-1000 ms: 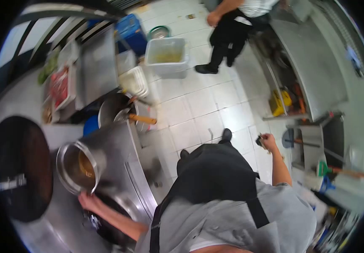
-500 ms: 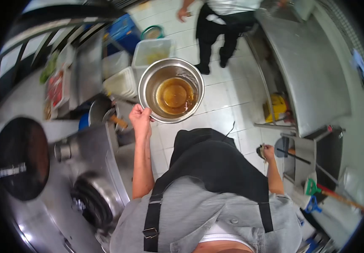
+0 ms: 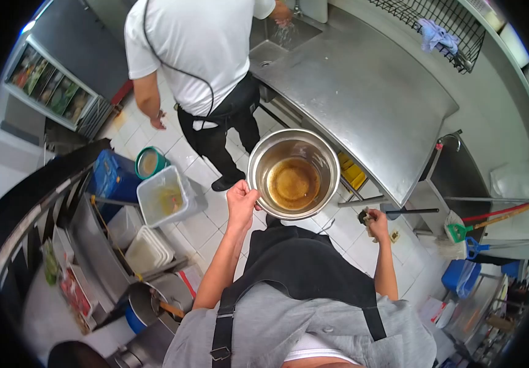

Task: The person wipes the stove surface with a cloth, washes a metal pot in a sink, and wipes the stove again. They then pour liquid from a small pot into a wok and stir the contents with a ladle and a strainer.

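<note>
My left hand (image 3: 241,205) is closed on the near left edge of a round stainless-steel pot (image 3: 254,161), held out in front of me. A shallow layer of brown liquid (image 3: 294,184) lies in its bottom. Lower on the right, my right hand (image 3: 376,224) is closed around a small crumpled thing (image 3: 363,217), dark green and beige, like a cloth or scrubber; its exact kind I cannot make out. That hand is apart from the pot.
A person in a white shirt (image 3: 185,55) stands ahead, one hand under running water at a sink (image 3: 270,54). The steel counter (image 3: 350,92) runs along the right. A clear plastic bin (image 3: 161,199) and a green bucket (image 3: 151,162) stand on the left. Brooms (image 3: 491,224) lean at right.
My view has turned right and come closer to the steel counter and the person. The sink and a glass-door fridge now show. The pot stays in my left hand.
</note>
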`<state>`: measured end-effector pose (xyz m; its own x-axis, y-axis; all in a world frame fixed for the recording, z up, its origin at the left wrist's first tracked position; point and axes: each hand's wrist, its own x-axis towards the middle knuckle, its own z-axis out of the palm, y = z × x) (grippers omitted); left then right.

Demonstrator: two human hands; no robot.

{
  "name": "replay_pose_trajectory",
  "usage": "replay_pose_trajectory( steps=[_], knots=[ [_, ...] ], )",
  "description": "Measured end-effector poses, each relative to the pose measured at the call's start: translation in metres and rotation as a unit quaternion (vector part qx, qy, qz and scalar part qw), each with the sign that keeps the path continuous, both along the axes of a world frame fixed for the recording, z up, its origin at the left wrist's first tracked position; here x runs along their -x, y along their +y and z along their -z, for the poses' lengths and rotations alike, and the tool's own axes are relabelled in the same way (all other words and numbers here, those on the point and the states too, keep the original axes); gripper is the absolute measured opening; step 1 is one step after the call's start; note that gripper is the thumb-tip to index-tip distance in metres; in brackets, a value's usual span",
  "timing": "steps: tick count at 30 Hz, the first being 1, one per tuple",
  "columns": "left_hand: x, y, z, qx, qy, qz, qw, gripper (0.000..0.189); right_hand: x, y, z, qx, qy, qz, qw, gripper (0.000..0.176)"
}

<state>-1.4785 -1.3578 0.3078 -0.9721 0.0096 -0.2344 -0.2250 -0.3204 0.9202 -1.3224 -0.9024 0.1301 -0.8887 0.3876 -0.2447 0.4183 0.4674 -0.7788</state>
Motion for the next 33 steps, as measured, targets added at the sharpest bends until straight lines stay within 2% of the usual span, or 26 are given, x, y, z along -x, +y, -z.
replay_pose_trajectory(
  steps=[3, 8, 11, 14, 15, 16, 20, 24, 26, 33],
  knots=[
    [0.05, 0.006, -0.016, -0.01, 0.029, 0.032, 0.999, 0.025, 0.007, -0.01, -0.041, 0.019, 0.01, 0.054, 0.998, 0.038],
    [0.14, 0.029, -0.03, 0.01, 0.06, 0.086, 0.994, 0.023, 0.036, -0.008, -0.071, 0.002, 0.056, 0.127, 0.99, 0.045],
    [0.188, 0.053, -0.041, 0.006, 0.079, 0.099, 0.992, 0.022, 0.076, -0.028, -0.13, 0.055, 0.077, 0.18, 0.979, 0.043],
    [0.239, 0.074, -0.042, 0.008, 0.079, 0.107, 0.991, 0.022, 0.117, -0.013, -0.144, 0.052, 0.118, 0.173, 0.977, 0.045],
    [0.251, 0.082, -0.046, 0.038, 0.098, 0.091, 0.99, 0.022, 0.128, -0.01, -0.147, 0.043, 0.124, 0.161, 0.978, 0.046],
    [0.258, 0.088, -0.049, 0.03, 0.081, 0.088, 0.992, 0.022, 0.144, -0.004, -0.147, 0.086, 0.161, 0.156, 0.971, 0.047],
    [0.309, 0.119, -0.063, 0.003, 0.079, 0.09, 0.993, 0.022, 0.21, 0.03, -0.132, 0.122, 0.189, 0.204, 0.953, 0.042],
    [0.344, 0.143, -0.057, 0.017, 0.08, 0.084, 0.993, 0.024, 0.261, 0.045, -0.139, 0.151, 0.181, 0.207, 0.95, 0.039],
    [0.354, 0.155, -0.055, 0.012, 0.066, 0.075, 0.995, 0.025, 0.28, 0.051, -0.133, 0.129, 0.176, 0.186, 0.958, 0.039],
    [0.389, 0.191, -0.004, -0.023, 0.009, 0.072, 0.997, 0.027, 0.306, 0.045, -0.134, 0.078, 0.183, 0.166, 0.966, 0.04]
  ],
)
